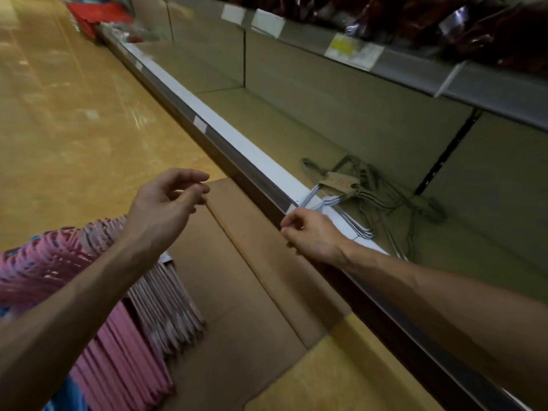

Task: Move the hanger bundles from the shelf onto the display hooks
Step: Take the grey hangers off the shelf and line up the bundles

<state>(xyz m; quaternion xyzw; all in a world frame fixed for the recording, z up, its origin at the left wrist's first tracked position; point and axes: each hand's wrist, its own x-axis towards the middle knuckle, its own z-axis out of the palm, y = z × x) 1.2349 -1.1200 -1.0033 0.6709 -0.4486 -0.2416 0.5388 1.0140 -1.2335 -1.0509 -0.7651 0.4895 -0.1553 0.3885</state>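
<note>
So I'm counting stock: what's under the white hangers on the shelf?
The white hangers, gripped by the right hand, lie on the shelf edge, partly over a green bundle. Anything beneath where they overlap is hidden.

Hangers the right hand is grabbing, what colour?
White hangers, pinched by the right hand; head view.

A flattened brown cardboard sheet [255,292] lies on the glossy yellow-tan floor [74,114], close along the base of the shelving. At its left edge sits a packed stack of pink and pale-pink flat items [133,336], fanned out side by side. Far up the aisle stands a red plastic basket-like object [95,13], blurred. On the upper shelf lie dark red glossy plastic packages [444,22], and white and yellow paper price labels [353,50] are fixed along that shelf's grey front rail.
</note>
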